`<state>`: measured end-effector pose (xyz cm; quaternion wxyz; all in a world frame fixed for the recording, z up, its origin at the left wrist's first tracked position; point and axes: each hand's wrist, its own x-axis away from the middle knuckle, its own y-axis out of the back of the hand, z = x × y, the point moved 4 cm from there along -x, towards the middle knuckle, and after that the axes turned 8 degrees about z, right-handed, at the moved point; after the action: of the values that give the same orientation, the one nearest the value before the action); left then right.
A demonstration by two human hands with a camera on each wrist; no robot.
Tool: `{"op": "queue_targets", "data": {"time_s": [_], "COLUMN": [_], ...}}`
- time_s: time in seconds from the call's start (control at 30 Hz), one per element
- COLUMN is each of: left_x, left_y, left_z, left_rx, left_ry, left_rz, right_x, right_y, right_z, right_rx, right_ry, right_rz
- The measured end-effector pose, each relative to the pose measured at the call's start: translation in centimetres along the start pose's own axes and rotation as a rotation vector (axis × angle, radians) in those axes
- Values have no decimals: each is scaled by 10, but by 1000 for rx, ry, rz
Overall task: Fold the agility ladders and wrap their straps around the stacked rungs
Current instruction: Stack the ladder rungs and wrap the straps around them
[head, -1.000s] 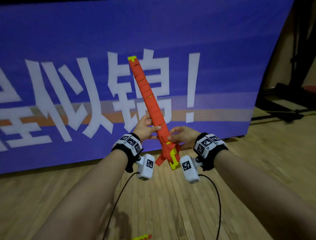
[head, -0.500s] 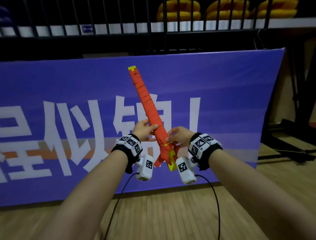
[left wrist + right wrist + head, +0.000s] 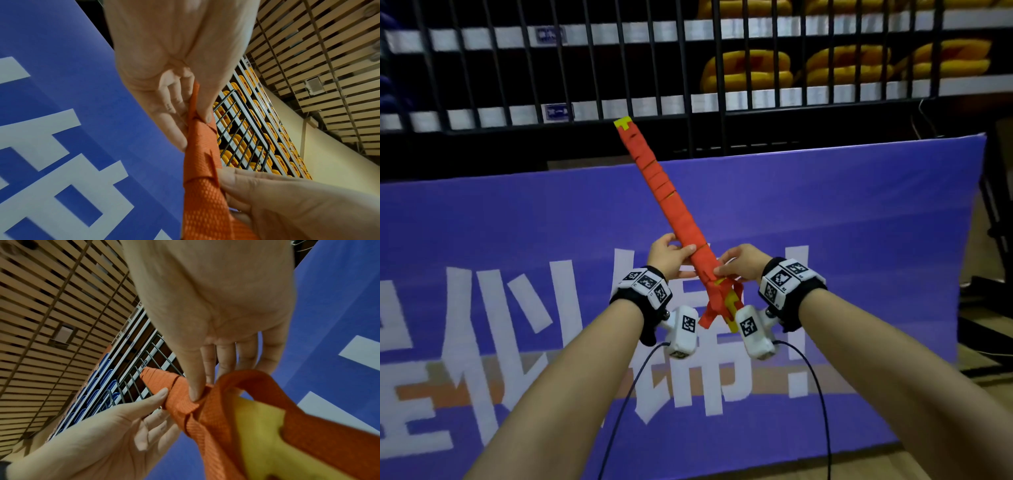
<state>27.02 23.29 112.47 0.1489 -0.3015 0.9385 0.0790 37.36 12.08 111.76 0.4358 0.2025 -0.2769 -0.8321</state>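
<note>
Head view: the folded agility ladder (image 3: 671,205), a stack of rungs bound in orange strap (image 3: 717,305), is held in mid-air in front of the purple banner (image 3: 859,257); nothing carries it but the 2 hands. The left hand (image 3: 667,255) grips the stack low down, thumb over the front face and fingers curled behind, probably to keep the rungs from sliding apart while the strap end is worked. The right hand (image 3: 739,262) sits just beside it on the other side, at the last wrap near the yellow rung end (image 3: 729,303).

Right wrist view: the right thumb presses down on the wrap and the fingers (image 3: 226,356) curl behind a loose strap loop (image 3: 257,379), so this hand is clamped on the strap, likely tucking or tightening the tail. Left fingertips (image 3: 162,394) touch the bundle from the side.

Left wrist view: the left hand's fingers (image 3: 174,104) and thumb close on the bundle, with the right hand's fingers (image 3: 236,178) pinching the strap lower down.

Long axis runs diagonally: near end low, between the wrists, and far end with its yellow tip (image 3: 624,123) pointing up, away and to the left, toward the black railing (image 3: 688,85). Loose strap ends dangle at the near end. Wrapping looks nearly done; the tail is not yet secured, judging by the open loop.
</note>
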Motion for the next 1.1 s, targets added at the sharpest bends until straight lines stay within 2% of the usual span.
{"op": "queue_targets", "data": {"time_s": [0.3, 0.4, 0.7, 0.9, 1.1], "left_x": [-122, -170, -296, -334, -377], "left_y": [36, 46, 61, 84, 114], "left_z": [16, 18, 9, 11, 7], "left_rx": [-160, -181, -117, 44, 94], "left_ry": [-4, -1, -118, -110, -155], "left_rz": [-80, -96, -200, -99, -76], "right_x": [-117, -161, -280, -341, -387], "right_y": [20, 37, 104, 107, 112], "right_z": [4, 8, 24, 22, 31], "right_rx": [-66, -21, 134, 57, 100], "right_ry": [49, 69, 132, 173, 226], "right_rz": [-56, -85, -186, -159, -270]}}
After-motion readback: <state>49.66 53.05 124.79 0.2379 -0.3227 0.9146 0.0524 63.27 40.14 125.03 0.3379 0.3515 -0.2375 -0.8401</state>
